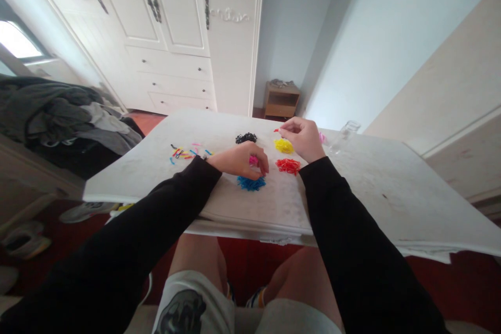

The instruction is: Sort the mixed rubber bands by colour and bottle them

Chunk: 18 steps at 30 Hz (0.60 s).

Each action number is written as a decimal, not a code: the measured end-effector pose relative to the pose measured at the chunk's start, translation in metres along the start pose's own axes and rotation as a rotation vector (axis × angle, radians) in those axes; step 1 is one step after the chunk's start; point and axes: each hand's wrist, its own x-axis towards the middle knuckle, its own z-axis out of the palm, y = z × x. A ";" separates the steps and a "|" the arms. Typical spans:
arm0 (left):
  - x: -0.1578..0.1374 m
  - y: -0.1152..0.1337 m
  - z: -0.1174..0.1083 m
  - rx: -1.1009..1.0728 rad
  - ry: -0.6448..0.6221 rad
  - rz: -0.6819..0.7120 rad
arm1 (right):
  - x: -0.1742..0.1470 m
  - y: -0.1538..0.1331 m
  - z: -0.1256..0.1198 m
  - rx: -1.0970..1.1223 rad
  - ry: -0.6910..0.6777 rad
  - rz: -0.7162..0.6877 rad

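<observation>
Small, thin coloured pieces that look like rubber bands lie in heaps on the white-covered table. My right hand (300, 138) is in a pinch, with a small red rubber band (276, 130) at its fingertips. Just below those fingers is a yellow heap (284, 146), and nearer to me a red heap (288, 166). My left hand (245, 160) is over a pink heap (254, 159), partly hiding it, its fingers curled toward the thumb. What it pinches, if anything, is too small to tell. A blue heap (251, 183) lies just below it, a black heap (246, 138) beyond it.
Mixed loose coloured bands (183, 153) lie on the table's left side. A clear glass bottle (344, 135) lies at the back right, near a pink heap (322, 138). Beyond the table (376, 193) stand a white wardrobe (172, 26) and a small wooden cabinet (281, 100). Clothes (58, 115) are piled left.
</observation>
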 end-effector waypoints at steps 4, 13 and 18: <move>-0.001 0.000 -0.003 -0.003 0.016 0.024 | 0.002 0.001 -0.006 -0.040 -0.045 0.043; -0.001 -0.003 -0.006 0.189 0.366 0.045 | 0.002 0.006 -0.041 -0.067 -0.462 0.126; -0.002 -0.005 -0.004 0.207 0.406 0.039 | -0.001 0.005 -0.058 -0.096 -0.628 0.155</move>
